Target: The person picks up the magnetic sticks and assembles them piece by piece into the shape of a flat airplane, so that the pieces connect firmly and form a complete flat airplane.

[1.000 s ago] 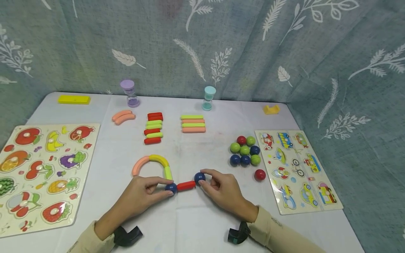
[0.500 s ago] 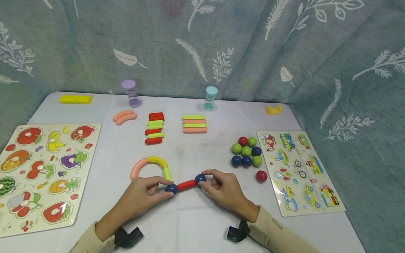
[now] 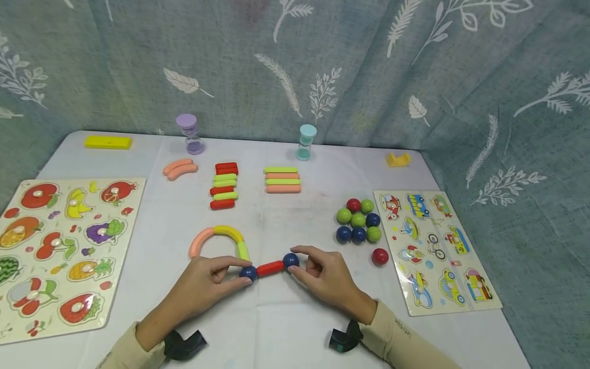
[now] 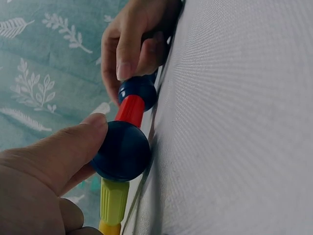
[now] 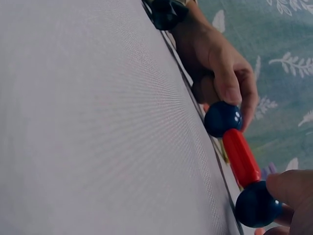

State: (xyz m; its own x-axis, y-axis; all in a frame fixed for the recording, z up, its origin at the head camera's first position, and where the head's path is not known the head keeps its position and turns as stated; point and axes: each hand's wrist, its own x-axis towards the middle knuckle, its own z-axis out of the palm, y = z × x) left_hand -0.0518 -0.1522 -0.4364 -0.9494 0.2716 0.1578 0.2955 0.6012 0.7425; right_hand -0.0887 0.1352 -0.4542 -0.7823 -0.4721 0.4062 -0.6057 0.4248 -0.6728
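My left hand [image 3: 205, 281] pinches a blue ball [image 3: 248, 273] between thumb and forefinger, low over the white table. My right hand [image 3: 329, 277] holds a second blue ball [image 3: 291, 261] the same way. A red rod [image 3: 270, 268] spans the two balls, touching both, as the right wrist view also shows. From the left ball, a short lime rod [image 4: 115, 201] leads to a yellow curved piece [image 3: 230, 232]. A salmon curved piece [image 3: 200, 242] continues that arc; its near end lies close to my left hand.
Beyond the hands lie red and lime rods [image 3: 223, 190], longer rods [image 3: 282, 182] and salmon curves [image 3: 180, 169]. Several loose balls [image 3: 357, 220] sit at the right. A fruit puzzle board [image 3: 74, 256] and a vehicle board [image 3: 433, 251] flank the work; two sand timers [image 3: 306, 142] stand behind.
The red rod's right end, slightly out of line with the right ball a second ago, now meets it in line. Both hands have barely moved.
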